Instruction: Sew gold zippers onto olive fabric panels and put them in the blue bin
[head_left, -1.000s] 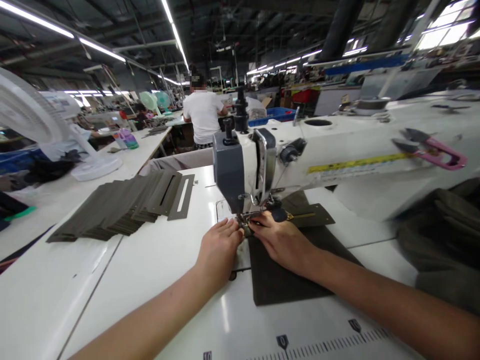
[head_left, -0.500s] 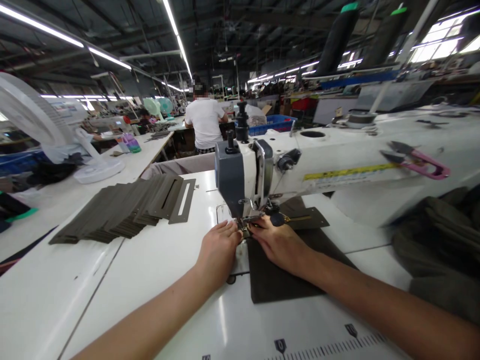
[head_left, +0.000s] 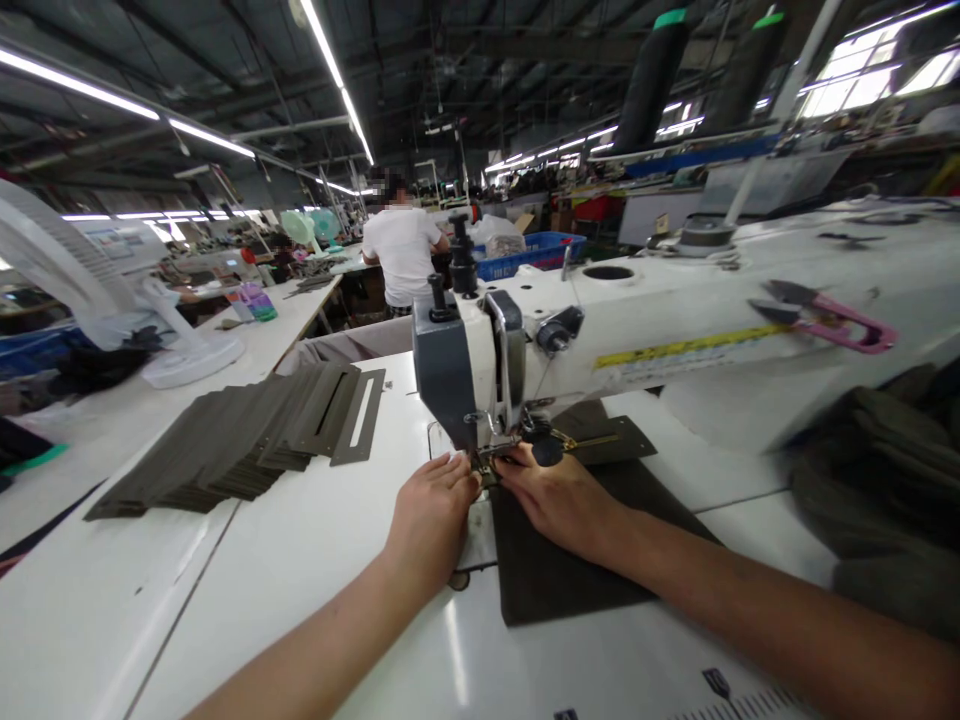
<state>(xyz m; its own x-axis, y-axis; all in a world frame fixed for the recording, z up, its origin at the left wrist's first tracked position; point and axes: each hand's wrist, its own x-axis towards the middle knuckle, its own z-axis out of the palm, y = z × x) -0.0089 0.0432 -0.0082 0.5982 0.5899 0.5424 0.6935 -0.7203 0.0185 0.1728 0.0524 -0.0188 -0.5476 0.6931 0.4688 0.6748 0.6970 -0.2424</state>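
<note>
A white and grey sewing machine (head_left: 442, 365) stands in the middle, its needle area low between my hands. My left hand (head_left: 435, 505) lies left of the presser foot, fingers drawn together; what its fingertips pinch is hidden. On the other side, my right hand (head_left: 559, 495) rests on a dark grey-brown fabric panel (head_left: 559, 585), its fingers closed at the panel's edge close under the needle. Behind this hand, a slotted piece with a gold zipper (head_left: 600, 440) lies beneath the machine arm. The stitching point itself is mostly covered by fingers and machine parts.
A fanned stack of dark slotted pieces (head_left: 225, 435) lies left on the white table (head_left: 315, 590). Pink-handled scissors (head_left: 847, 325) rest on the machine arm. Dark cloth (head_left: 892, 480) is heaped at right. A white fan (head_left: 180, 350) stands left; a person in white (head_left: 405, 255) sits ahead.
The camera view has turned slightly, so the machine head and stack appear a little further left and lower. Both hands keep their places beside the needle; the panel's position under them looks nearly the same.
</note>
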